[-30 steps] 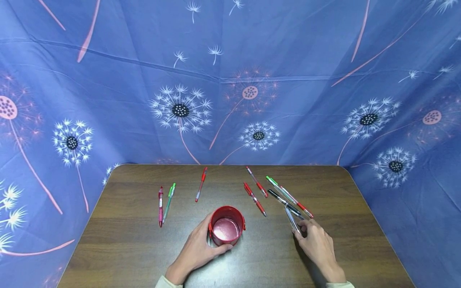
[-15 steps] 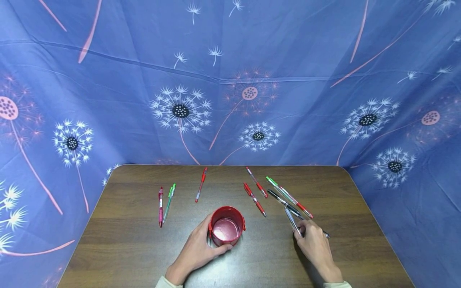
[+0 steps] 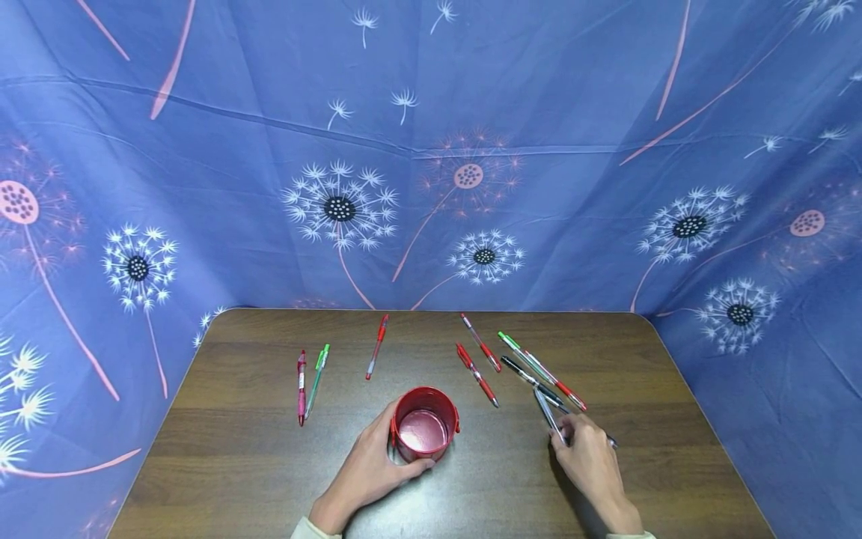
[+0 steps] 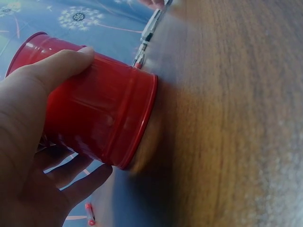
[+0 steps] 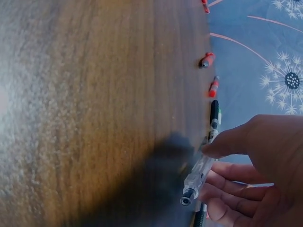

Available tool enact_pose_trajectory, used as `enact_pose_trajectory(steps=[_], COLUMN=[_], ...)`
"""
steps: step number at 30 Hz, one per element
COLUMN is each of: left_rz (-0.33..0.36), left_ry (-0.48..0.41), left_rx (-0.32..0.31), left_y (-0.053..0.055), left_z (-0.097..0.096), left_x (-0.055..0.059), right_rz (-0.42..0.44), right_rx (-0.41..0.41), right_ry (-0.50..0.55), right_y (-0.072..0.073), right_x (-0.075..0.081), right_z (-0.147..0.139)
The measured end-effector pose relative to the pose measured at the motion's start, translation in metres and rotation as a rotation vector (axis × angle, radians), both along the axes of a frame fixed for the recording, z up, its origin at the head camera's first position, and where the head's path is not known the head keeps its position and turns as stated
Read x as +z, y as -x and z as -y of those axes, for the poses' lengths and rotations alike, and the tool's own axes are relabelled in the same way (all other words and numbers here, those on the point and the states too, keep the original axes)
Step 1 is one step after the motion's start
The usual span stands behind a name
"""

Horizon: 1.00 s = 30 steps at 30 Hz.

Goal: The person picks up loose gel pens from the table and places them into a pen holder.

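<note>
My left hand (image 3: 370, 464) grips a small red pail (image 4: 102, 106) that stands upright on the table. Its thumb lies along the near wall and its fingers reach round the far side. Looking down inside, I see only the pail's shiny bottom. To the right, my right hand (image 3: 591, 458) pinches a clear pen (image 5: 198, 176) between thumb and fingers, low over the table. The pen's far end overlaps a black pen (image 3: 521, 370) in the head view. Beneath the right hand lies another dark-tipped pen (image 3: 611, 442), mostly hidden by it.
Near the right hand lie a green pen (image 3: 513, 343), a red-and-white pen (image 3: 554, 378) and two red pens, one nearer (image 3: 477, 374). Farther left are a red pen (image 3: 377, 346), a pink pen (image 3: 301, 389) and a green pen (image 3: 316, 382). Patterned blue cloth (image 3: 417, 150) surrounds the table.
The right hand has shifted slightly left with the clear pen, and the dark tip of the pen beneath it now shows on its right. The left hand and pail stay put.
</note>
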State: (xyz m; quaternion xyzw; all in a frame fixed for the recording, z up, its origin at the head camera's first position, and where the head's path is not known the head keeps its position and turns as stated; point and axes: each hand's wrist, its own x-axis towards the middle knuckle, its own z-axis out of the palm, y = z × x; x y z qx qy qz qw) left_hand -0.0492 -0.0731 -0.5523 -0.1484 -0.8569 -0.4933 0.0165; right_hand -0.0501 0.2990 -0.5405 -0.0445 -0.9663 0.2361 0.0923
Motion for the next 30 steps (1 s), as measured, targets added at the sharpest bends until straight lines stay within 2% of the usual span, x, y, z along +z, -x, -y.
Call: enact_pose_trajectory(steps=[15, 24, 30], left_rz=[0.006, 0.011, 0.011], left_ry=[0.005, 0.004, 0.009], left_rx=[-0.007, -0.005, 0.000], left_y=[0.001, 0.000, 0.001], left_z=[0.000, 0.000, 0.000], left_x=[0.001, 0.000, 0.000], right_rz=[-0.125, -0.035, -0.019], right_rx=[-0.025, -0.043, -0.047], right_ry=[0.082, 0.193, 0.274], right_y=[0.003, 0.006, 0.008], right_x=[0.008, 0.018, 0.026], right_z=[0.005, 0.012, 0.020])
